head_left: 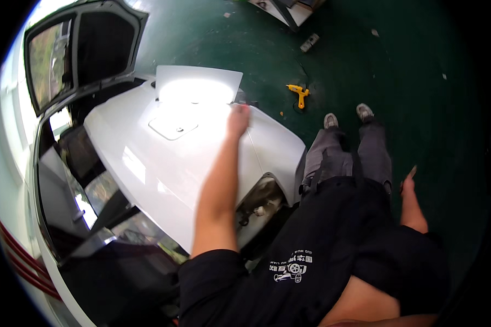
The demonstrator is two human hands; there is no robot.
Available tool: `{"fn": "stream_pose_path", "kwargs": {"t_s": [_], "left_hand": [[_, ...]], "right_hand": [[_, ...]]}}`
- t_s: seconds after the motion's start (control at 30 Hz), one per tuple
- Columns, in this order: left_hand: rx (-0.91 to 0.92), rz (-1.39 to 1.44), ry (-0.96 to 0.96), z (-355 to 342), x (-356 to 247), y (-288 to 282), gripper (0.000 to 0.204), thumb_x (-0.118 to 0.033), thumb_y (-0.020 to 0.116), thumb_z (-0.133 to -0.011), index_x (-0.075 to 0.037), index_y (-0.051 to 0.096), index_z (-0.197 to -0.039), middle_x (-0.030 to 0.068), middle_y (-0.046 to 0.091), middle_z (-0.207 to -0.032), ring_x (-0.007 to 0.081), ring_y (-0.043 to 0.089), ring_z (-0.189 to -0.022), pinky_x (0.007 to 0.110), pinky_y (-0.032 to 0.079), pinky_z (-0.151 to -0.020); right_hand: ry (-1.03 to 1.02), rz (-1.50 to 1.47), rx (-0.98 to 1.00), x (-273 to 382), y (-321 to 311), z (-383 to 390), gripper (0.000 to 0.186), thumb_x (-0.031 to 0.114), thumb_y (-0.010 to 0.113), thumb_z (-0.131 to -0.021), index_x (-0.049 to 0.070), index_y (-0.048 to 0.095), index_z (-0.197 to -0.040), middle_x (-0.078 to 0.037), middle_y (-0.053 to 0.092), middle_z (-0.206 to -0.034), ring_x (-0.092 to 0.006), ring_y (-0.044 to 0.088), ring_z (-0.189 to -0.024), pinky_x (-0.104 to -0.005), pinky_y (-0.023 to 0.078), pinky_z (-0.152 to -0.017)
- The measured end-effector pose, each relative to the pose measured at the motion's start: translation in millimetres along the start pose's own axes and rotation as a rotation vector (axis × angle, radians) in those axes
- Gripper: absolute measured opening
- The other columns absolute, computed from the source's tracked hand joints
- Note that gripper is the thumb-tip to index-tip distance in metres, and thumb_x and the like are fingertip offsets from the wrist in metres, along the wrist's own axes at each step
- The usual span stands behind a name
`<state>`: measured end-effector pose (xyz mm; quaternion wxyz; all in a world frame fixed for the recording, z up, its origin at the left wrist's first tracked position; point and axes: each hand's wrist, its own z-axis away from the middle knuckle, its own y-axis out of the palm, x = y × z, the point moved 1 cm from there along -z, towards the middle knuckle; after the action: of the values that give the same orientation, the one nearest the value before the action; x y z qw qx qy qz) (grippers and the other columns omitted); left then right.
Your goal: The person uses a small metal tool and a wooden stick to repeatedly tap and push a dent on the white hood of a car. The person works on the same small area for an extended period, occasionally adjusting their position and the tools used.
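Note:
My left hand (238,121) is closed at the lower right corner of a lit white lamp panel (163,82), beside a small dark fitting. Glare and blur hide exactly what the fingers grip. The lamp stands tilted over the glossy white rear side panel (147,163) of a car, throwing a bright glow onto it. Near the lamp lies the outline of a squarish fuel flap (172,126) with a small round spot. Beside my left forearm gapes a light opening (262,204) in the bodywork. Away from the car, my right hand (408,180) hangs with nothing visible in it, fingers partly apart.
A yellow glue gun (299,95) with a cord rests on the green floor (420,82) ahead of my shoes. Farther off are a small grey box (309,42) and a stand corner (283,13). The car's door (103,46) hangs open at far left.

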<state>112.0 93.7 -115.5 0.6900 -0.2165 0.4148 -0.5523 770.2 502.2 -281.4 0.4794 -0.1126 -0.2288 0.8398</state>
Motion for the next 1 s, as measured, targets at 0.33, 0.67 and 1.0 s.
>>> {"fn": "stream_pose_path", "kwargs": {"t_s": [0.33,0.67,1.0], "left_hand": [[-0.196,0.526,-0.458,309.5,-12.0,244.7,0.032,-0.031,0.065,-0.094,-0.001,0.059,-0.105,0.0193,0.070,-0.096,0.0359,0.071,-0.088,0.047,0.056,-0.074],[-0.437,1.297,-0.985,492.9,71.1,379.0,0.029,-0.030,0.061,-0.102,-0.002,0.055,-0.098,0.0102,0.062,-0.075,0.0232,0.066,-0.057,0.039,0.053,-0.049],[-0.499,1.047,-0.750,570.7,195.4,486.6,0.025,-0.024,0.066,-0.099,-0.004,0.061,-0.086,0.0034,0.062,-0.071,0.0196,0.068,-0.068,0.038,0.050,-0.058]], "right_hand": [[-0.353,0.482,0.344,191.7,51.8,9.6,0.033,0.045,0.053,-0.099,0.013,0.054,-0.090,-0.002,0.054,-0.067,-0.0149,0.048,-0.052,-0.0325,0.038,-0.046],[-0.862,0.568,0.354,386.4,125.6,125.4,0.041,0.050,0.054,-0.101,0.011,0.056,-0.093,-0.003,0.054,-0.068,-0.0160,0.046,-0.050,-0.0326,0.035,-0.042],[-0.719,0.549,0.581,81.6,180.7,167.9,0.039,0.042,0.052,-0.098,0.007,0.061,-0.083,-0.007,0.059,-0.066,-0.0172,0.052,-0.049,-0.0345,0.040,-0.042]]}}
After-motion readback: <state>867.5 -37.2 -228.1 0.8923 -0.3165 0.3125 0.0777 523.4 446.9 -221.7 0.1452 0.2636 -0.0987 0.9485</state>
